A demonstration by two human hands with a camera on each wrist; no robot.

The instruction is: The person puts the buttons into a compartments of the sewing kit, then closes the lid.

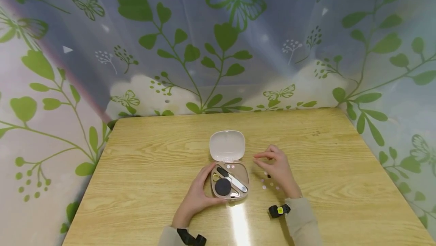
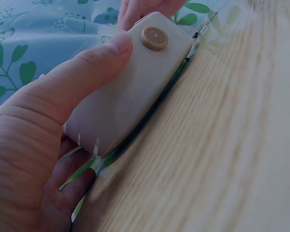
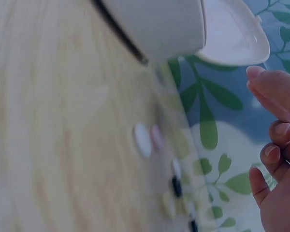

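Two hands, one open case: left hand grips it, thumb on front wall, fingers at its left side. Right hand hovers right of the lid, thumb and forefinger nearly meeting; cannot tell whether they pinch anything. Pill-like pieces lie nearby.

the left hand grips, thumb spread from the fingers; the right hand hovers, thumb and forefinger tips close together.

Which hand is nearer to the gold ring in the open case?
Left: the left hand grips the case beside the gold ring; the right hand is farther, beyond the case's right side.
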